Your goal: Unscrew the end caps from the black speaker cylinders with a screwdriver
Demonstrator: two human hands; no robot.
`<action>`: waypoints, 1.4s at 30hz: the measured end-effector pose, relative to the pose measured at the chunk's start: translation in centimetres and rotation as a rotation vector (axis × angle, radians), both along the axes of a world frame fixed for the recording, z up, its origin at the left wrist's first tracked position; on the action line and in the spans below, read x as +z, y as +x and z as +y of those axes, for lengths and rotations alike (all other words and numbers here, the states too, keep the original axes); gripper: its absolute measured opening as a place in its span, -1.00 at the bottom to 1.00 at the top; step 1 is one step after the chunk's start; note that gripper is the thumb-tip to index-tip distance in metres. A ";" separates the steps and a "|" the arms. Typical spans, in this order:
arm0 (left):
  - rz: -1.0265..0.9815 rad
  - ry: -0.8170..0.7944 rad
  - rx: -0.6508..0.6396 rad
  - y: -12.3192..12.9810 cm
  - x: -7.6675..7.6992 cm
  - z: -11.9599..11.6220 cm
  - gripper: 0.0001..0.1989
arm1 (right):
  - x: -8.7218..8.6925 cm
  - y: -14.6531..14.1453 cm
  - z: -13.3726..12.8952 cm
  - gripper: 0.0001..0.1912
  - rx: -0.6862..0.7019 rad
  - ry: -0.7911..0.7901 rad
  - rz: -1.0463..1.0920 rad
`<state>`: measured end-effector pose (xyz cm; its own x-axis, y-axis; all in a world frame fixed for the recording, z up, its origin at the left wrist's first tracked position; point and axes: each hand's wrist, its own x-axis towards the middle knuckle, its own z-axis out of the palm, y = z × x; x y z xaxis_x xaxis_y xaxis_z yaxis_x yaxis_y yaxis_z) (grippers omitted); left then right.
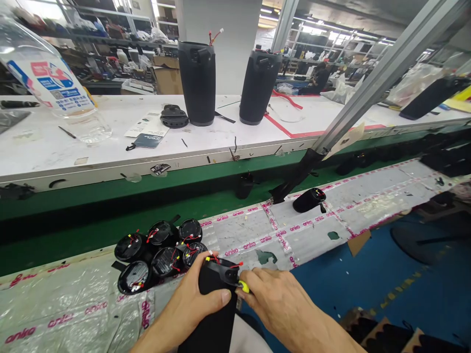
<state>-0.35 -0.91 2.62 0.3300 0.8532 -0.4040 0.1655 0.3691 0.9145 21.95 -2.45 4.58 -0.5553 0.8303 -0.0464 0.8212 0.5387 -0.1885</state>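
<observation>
Head view, the one feed I have, shows both hands at work low in the centre. I see the left hand (193,294) wrapped around a black speaker housing (213,323), thumb across its front, fingers behind. That housing tilts in front of the plastic-covered worktop (66,318), its open end up, with red wires (214,258) spilling over the dark rim (230,275). The right hand (274,294) is closed on a yellow-handled tool (244,286) right beside that rim; I cannot tell whether its tip touches.

Just left, I count six wired housings (134,275) standing grouped together, open ends up. Another housing (307,201) lies farther right on the same worktop. Above, on the white worktop (128,157), I make out two upright speakers (198,88), a black plastic part (173,116) beside the left one, printed cards (149,131) and a clear bottle (59,78).
</observation>
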 end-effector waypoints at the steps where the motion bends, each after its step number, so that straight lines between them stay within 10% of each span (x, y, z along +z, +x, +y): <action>1: 0.017 0.008 0.006 0.0 0.1 0.0 -0.21 | 0.0 0.0 0.0 -0.87 0.006 0.008 -0.015; 15: 0.185 0.021 0.025 0.5 0.4 -0.4 -0.26 | -0.2 -0.1 0.0 -0.80 0.069 0.058 -0.162; 26: -0.383 -0.340 0.009 -0.9 -2.9 0.5 -0.29 | -0.6 0.6 0.2 -0.70 -0.048 0.026 0.538; 31: -0.291 -0.281 0.112 -1.1 -1.8 0.1 -0.23 | -0.5 0.1 -0.8 -0.95 -0.130 0.024 0.263; 42: -0.121 -0.137 0.162 -1.3 -0.5 0.2 -0.17 | -0.4 -1.4 -0.7 -0.82 -0.085 0.028 0.066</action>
